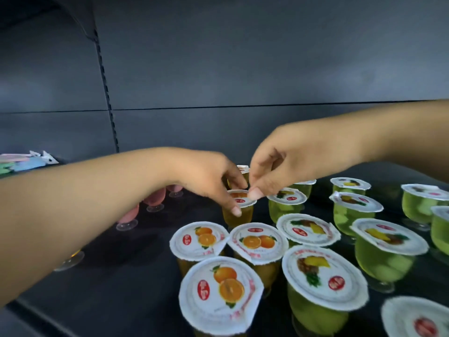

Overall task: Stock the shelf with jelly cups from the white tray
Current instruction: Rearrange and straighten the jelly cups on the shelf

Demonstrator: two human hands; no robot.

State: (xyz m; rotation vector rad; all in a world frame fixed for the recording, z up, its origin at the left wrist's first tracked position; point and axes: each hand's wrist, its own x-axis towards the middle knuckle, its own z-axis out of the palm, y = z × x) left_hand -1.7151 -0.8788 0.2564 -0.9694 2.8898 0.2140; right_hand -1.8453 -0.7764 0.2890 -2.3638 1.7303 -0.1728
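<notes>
Jelly cups stand in rows on the dark shelf (121, 283): orange-jelly cups in the middle, green pineapple-label cups (323, 273) to the right, pink cups (155, 200) partly hidden behind your left forearm. You are at the orange jelly cup (239, 210) in the back of the orange row. Your left hand (206, 178) curls its fingers round the cup's side, thumb against the wall; your right hand (274, 164) pinches the lid's edge between thumb and forefinger. Judging from the filled rows, stocking is well advanced. The white tray is out of view, so you cannot tell how many cups remain. Each foil lid carries a fruit picture and a red oval brand mark; its writing is too small to read. Pastel packets (21, 161) lie at far left.
</notes>
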